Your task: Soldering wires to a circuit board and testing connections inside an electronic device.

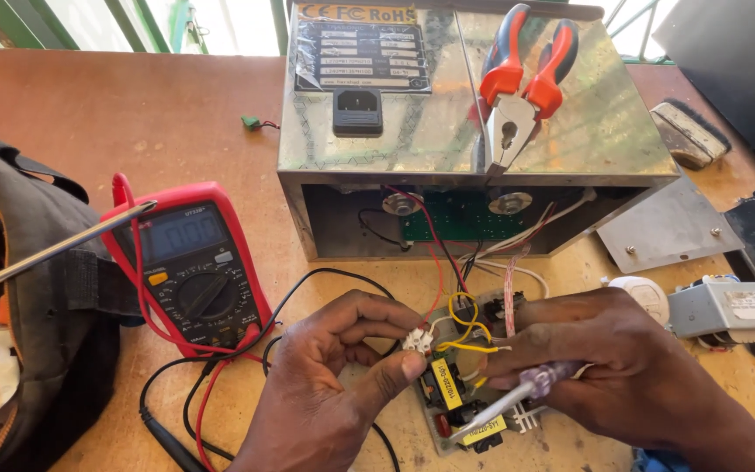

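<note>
The left hand (325,385) pinches a small white connector (418,339) between thumb and forefinger, its grip pressed together on the plug just above the circuit board (460,406). The right hand (609,371) closes its grip round a screwdriver (517,395) with a clear purple handle; the tool's long axis runs diagonally, the handle up to the right inside the fist and the metal shaft pointing down to the left, its tip over the lower left part of the board. The board lies flat on the wooden bench (133,114), just in front of an open metal box (474,131), with yellow and red wires looping between them. Red-handled pliers (522,79) rest on top of the box. A red multimeter (190,267) sits to the left, its black and red leads trailing across the bench.
</note>
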